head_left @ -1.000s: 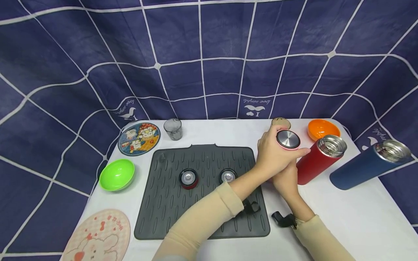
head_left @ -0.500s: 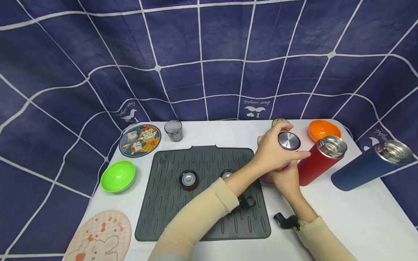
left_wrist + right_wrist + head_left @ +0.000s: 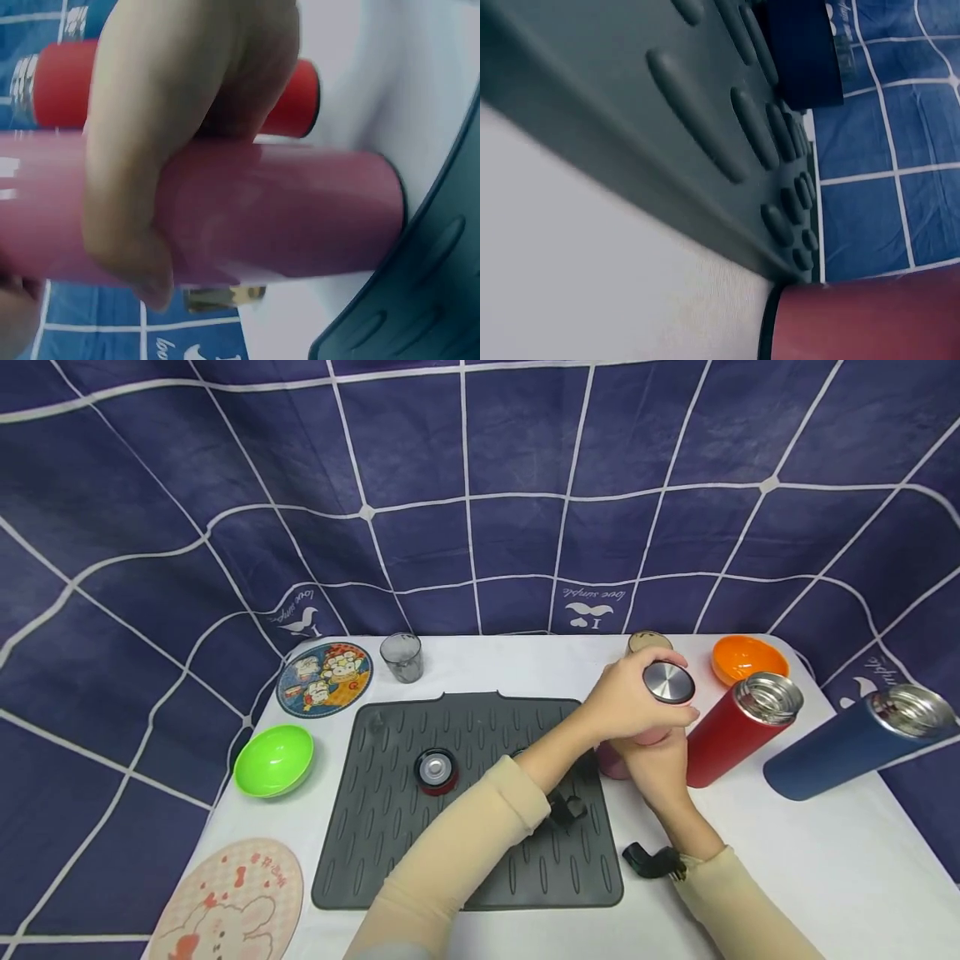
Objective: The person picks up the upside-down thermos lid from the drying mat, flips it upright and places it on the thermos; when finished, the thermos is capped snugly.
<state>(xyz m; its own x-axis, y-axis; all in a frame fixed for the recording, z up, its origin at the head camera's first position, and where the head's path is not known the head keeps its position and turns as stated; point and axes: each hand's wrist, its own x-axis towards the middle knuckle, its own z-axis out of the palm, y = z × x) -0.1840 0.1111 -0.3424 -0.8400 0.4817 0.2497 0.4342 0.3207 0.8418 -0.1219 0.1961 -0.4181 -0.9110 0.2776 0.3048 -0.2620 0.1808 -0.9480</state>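
A pink thermos bottle [image 3: 277, 210] stands upright beside the grey mat's right edge. In the head view its body [image 3: 613, 764] is mostly covered by my hands. My right hand [image 3: 660, 768] grips the body; its curled fingers [image 3: 127, 225] show in the left wrist view. Above it, my left hand [image 3: 630, 697] holds the steel-topped lid [image 3: 669, 682] on the bottle's top, fingers and thumb around its rim. Just to the right stands an uncapped red thermos [image 3: 727, 735], close to my right hand.
An uncapped blue thermos [image 3: 840, 747] stands far right, before an orange bowl [image 3: 750, 660]. A red-rimmed lid [image 3: 436, 770] lies on the grey mat [image 3: 390, 852]; a dark lid [image 3: 806, 52] shows there too. Left are a green bowl [image 3: 273, 762], grey glass [image 3: 405, 658] and round placemats [image 3: 324, 680].
My left hand has turned clockwise around the lid, its fingers going right and its thumb coming nearer. The right hand keeps its grip on the pink thermos bottle, almost still.
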